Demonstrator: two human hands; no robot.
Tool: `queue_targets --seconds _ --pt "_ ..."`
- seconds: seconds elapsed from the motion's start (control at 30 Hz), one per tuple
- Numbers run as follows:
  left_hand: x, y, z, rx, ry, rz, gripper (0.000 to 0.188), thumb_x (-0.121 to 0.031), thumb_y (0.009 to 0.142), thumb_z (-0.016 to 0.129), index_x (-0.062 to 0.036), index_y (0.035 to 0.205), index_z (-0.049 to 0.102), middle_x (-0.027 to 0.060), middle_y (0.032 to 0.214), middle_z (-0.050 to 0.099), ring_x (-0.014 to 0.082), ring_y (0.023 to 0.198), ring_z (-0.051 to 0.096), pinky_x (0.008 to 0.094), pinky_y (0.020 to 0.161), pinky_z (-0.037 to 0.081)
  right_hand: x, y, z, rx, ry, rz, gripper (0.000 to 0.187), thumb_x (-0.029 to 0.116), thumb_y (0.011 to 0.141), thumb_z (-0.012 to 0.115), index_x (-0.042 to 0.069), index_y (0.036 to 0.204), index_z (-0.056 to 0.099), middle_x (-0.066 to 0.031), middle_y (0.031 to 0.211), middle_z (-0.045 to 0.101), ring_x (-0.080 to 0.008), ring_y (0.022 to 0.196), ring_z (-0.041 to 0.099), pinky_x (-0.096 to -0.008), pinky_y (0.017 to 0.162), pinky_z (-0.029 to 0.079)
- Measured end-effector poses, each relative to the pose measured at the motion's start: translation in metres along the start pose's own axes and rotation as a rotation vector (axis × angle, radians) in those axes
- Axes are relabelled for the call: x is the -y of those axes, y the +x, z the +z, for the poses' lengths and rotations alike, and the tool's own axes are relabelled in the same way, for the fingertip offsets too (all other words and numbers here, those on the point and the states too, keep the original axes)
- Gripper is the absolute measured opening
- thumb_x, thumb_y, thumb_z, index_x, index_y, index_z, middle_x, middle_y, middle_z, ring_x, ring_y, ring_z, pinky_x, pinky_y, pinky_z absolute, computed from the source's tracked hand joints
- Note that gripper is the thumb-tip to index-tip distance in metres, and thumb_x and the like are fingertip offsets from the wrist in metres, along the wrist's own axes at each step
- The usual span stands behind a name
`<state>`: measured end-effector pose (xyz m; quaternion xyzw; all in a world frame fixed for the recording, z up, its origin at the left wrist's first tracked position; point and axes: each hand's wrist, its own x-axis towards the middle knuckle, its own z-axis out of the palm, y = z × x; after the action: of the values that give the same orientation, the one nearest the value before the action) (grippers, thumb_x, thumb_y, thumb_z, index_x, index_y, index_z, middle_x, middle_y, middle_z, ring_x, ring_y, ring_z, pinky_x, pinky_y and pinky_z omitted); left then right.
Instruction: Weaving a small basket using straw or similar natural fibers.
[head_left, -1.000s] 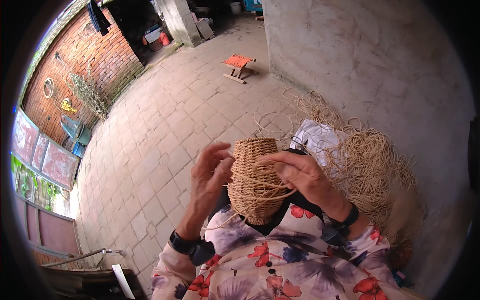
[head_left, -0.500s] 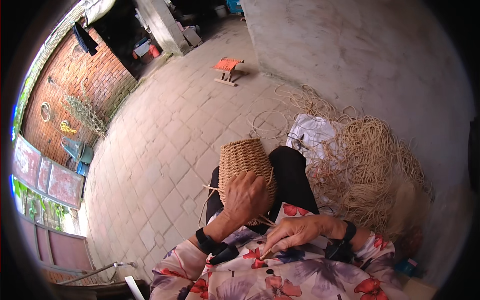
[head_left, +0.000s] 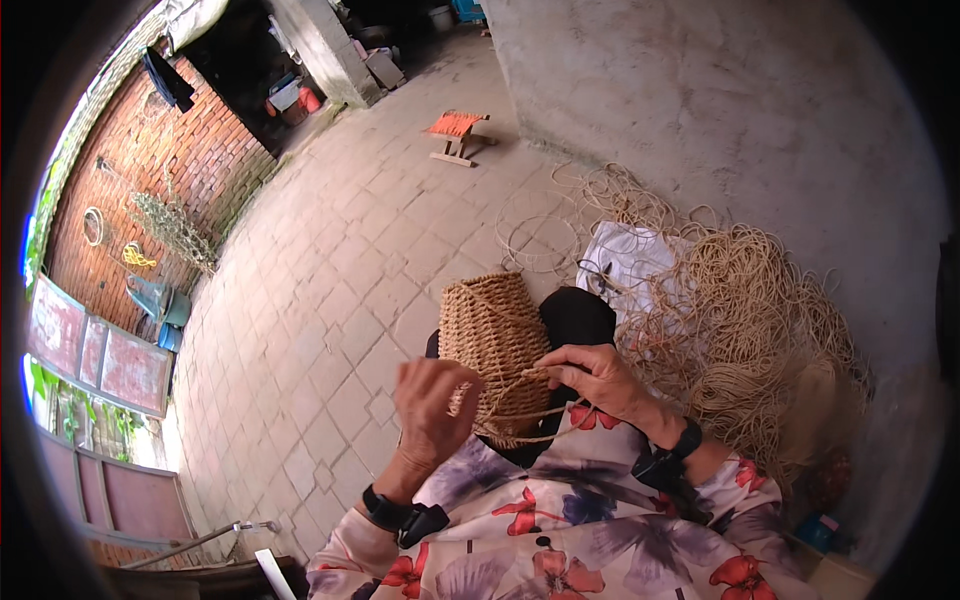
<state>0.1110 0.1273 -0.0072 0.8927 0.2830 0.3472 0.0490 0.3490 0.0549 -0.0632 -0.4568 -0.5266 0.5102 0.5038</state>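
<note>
A tan woven basket (head_left: 490,320) of twisted cord lies across my dark-trousered lap, its narrower part farther from me. At its left side is my left hand (head_left: 432,415), fingers curled and blurred; a bit of weave shows between thumb and fingers, and whether it grips anything is unclear. My right hand (head_left: 600,382), at the basket's right side, is closed in a pinch on a thin cord strand (head_left: 540,372). Another loose strand (head_left: 560,433) runs from the basket's near end up toward the right hand.
To the right a large tangled heap of tan cord (head_left: 750,320) lies by the plastered wall (head_left: 720,100), beside a white sheet (head_left: 625,260) with a dark tool (head_left: 597,277) on it. Farther off on the paved floor (head_left: 330,260) stands a small folding stool (head_left: 456,130) with an orange seat.
My left hand has come off the basket's near top face to its left side. The right hand has risen from my lap to the basket's right side, pinching a strand.
</note>
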Motion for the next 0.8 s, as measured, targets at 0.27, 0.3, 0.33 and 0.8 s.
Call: queue_targets --seconds 0.27,0.3,0.33,0.8 --pt "-0.002 -0.023 0.021 0.117 -0.007 -0.067 0.023 -0.009 0.073 0.074 -0.0115 0.095 0.068 0.0055 0.089 0.056 0.0253 0.084 0.055 0.0384 0.073 0.041 -0.008 0.009 0.018 -0.103 -0.257 -0.285 0.019 0.001 0.089 0.063 0.001 0.107 0.067 -0.0095 0.088 0.068 -0.0133 0.076 0.065 -0.0252 0.068 0.052" --pt "-0.001 -0.023 0.022 0.125 -0.067 -0.084 0.024 -0.011 0.074 0.074 -0.0125 0.097 0.068 0.0058 0.089 0.055 0.0257 0.084 0.054 0.0382 0.073 0.039 -0.007 0.009 0.019 -0.098 -0.26 -0.284 0.019 0.001 0.089 0.063 0.001 0.107 0.067 -0.0095 0.088 0.068 -0.0133 0.076 0.065 -0.0252 0.068 0.052" --pt "0.0 -0.024 0.022 0.132 -0.128 -0.1 0.024 -0.013 0.075 0.073 -0.0136 0.099 0.068 0.006 0.089 0.054 0.0261 0.083 0.053 0.0379 0.073 0.038 -0.005 0.008 0.019 -0.109 -0.36 -0.328 0.02 0.0 0.087 0.064 0.002 0.107 0.067 -0.0103 0.087 0.067 -0.0176 0.076 0.066 -0.0271 0.067 0.052" --pt "0.002 -0.019 0.024 0.158 -0.164 -0.1 0.016 -0.013 0.077 0.072 -0.0114 0.093 0.068 0.0078 0.088 0.053 0.0278 0.082 0.054 0.0393 0.072 0.042 0.01 0.007 0.036 -0.106 -0.951 -0.553 0.021 0.001 0.074 0.069 0.007 0.095 0.065 -0.0074 0.073 0.056 -0.0256 0.066 0.063 -0.0358 0.056 0.051"
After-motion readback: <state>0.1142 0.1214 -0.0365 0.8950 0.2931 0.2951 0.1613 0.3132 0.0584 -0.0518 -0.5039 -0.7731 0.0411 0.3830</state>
